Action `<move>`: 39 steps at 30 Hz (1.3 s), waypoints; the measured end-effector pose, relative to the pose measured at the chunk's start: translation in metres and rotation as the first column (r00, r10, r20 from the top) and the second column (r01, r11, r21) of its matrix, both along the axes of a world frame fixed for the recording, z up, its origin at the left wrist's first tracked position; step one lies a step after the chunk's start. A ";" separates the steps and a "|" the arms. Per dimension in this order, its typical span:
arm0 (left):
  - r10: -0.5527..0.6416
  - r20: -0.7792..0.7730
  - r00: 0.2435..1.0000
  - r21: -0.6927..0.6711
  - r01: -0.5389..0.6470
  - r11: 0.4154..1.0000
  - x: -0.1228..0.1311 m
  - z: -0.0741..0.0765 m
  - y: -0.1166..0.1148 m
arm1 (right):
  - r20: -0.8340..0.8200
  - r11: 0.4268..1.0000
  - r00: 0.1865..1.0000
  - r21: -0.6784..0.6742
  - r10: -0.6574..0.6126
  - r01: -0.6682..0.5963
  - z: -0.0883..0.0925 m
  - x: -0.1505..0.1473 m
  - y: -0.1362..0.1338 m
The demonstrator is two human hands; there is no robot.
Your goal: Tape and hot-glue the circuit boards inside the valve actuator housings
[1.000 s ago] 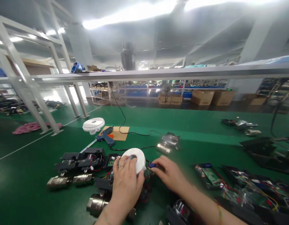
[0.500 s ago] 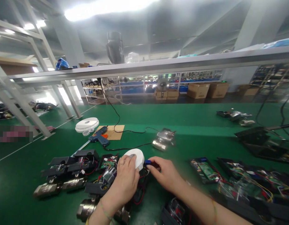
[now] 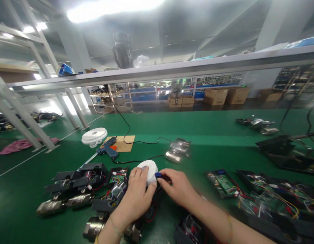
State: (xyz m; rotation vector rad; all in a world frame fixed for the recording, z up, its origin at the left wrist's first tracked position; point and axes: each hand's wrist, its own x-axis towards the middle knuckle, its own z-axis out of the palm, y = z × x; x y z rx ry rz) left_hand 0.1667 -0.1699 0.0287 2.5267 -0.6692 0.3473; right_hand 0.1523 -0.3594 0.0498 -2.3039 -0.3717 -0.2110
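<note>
My left hand (image 3: 139, 191) is closed on a white roll (image 3: 151, 166), probably tape, with its fingers over the face and the thumb by the rim. Between the thumb and fingertips of my right hand (image 3: 177, 187) is a small blue part (image 3: 158, 175). This part sits against the right edge of the roll; whether it is stuck to it I cannot tell. Below and partly hidden by my hands lie black housings with wires and a metal valve body (image 3: 94, 227). An open housing with a green circuit board (image 3: 118, 177) is left of the roll.
A blue glue gun (image 3: 109, 148) lies on a cardboard piece (image 3: 126, 143), its cord trailing right. White rolls (image 3: 94, 135) are behind it. Metal valves with black housings (image 3: 54, 205) stand left; opened housings with boards (image 3: 224, 183) lie right. A shelf (image 3: 157, 72) spans overhead.
My left thumb has shifted up and right toward the blue part. My right hand and the blue part have moved slightly left, closer to the roll's rim.
</note>
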 end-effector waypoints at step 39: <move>0.436 0.480 0.761 -0.418 -0.238 0.877 -0.035 -0.006 -0.021 | -0.420 0.948 0.886 0.150 -0.196 0.281 -0.003 0.019 0.007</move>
